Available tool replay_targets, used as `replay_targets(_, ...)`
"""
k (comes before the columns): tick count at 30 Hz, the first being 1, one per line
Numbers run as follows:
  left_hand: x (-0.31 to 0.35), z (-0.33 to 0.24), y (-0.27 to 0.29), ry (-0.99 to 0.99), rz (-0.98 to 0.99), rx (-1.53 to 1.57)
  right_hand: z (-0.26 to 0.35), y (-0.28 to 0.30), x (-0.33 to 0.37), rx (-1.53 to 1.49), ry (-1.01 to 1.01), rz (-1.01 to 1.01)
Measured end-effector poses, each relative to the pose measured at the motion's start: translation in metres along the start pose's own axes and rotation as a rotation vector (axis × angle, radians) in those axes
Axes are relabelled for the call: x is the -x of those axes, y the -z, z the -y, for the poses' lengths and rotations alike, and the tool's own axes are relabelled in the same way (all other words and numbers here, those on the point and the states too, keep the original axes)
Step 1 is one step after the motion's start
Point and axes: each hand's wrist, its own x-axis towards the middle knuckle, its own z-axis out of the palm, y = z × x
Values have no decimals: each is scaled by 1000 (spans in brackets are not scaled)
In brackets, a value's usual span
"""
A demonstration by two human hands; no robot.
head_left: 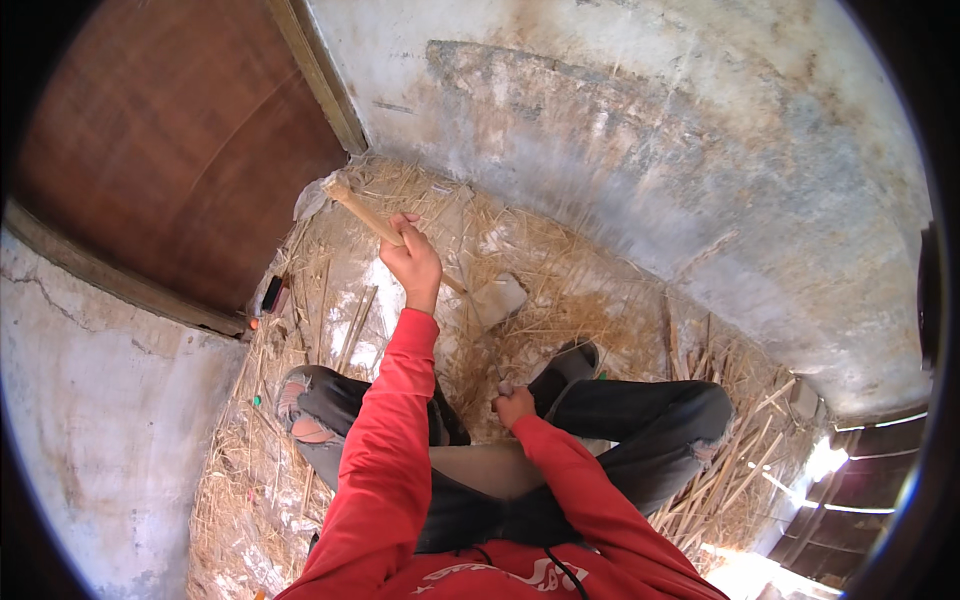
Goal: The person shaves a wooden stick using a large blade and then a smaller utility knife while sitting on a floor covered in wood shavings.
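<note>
We sit cross-legged on a straw-strewn floor (560, 270), hemmed in by a rough plastered wall (640, 120) ahead and a brown wooden door (170, 140) at the left. Our left hand (412, 262) is raised and clamped around a wooden stick (362, 213), which slants up toward the door frame. Our right hand (513, 406) rests low between our knees, fingers curled on something small that we cannot make out. The two hands are well apart. A pale flat block (497, 297) lies in the straw just beyond the stick. We judge that a loose grip could let the stick slip toward wall or door, both close by. A small dark object (271, 293) lies by the doorsill.
</note>
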Motion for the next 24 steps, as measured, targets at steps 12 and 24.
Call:
replay_targets(12,1,1,-3,58,-2,76,-61,-25,-28,134,87,-294)
replay_targets(24,0,7,5,33,-25,40,-40,-6,-20,-49,-149,-20)
